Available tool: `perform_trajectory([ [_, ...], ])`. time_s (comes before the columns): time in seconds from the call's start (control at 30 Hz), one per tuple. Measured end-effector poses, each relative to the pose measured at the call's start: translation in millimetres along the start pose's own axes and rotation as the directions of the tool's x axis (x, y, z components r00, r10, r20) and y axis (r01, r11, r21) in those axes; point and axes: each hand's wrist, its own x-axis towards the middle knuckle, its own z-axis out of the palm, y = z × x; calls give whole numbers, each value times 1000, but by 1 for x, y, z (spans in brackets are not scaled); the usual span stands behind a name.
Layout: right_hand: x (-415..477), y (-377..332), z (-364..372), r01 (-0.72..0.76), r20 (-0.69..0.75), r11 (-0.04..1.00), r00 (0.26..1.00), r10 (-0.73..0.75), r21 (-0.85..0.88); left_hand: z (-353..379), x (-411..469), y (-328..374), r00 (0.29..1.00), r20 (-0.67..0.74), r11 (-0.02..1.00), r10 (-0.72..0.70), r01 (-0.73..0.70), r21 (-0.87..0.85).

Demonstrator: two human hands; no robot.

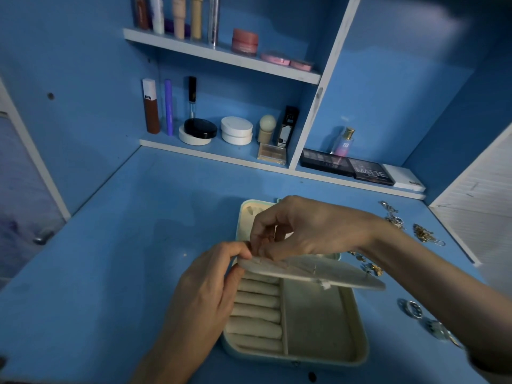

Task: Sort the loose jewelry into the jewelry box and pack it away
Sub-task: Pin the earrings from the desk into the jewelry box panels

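Note:
An open jewelry box [352, 336] with cream lining lies on the blue desk, ring rolls [256, 314] on its left side and a bare compartment on its right. A cream inner flap [332, 273] is lifted over the box's middle. My left hand [205, 289] pinches the flap's left edge. My right hand [302, 228] reaches over from the right, its fingertips pinching something small at the flap's left corner; what it is cannot be made out. Loose jewelry lies to the right: gold chains [424, 234], silver pieces [392, 214], rings [411, 309].
Shelves behind the desk hold cosmetics: round compacts [237, 130], tubes, a perfume bottle [345, 142], dark eyeshadow palettes [368, 170]. A white slatted panel [476, 206] stands at the right. More small jewelry [371, 267] lies beside the box under my right wrist.

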Motion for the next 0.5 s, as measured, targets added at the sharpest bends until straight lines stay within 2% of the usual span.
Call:
perform_trajectory([
  [0.5,1,-9,-1,-11,7,993,1000,12,-118,0,-1,0,1000,-17,1000,-9,10,17],
])
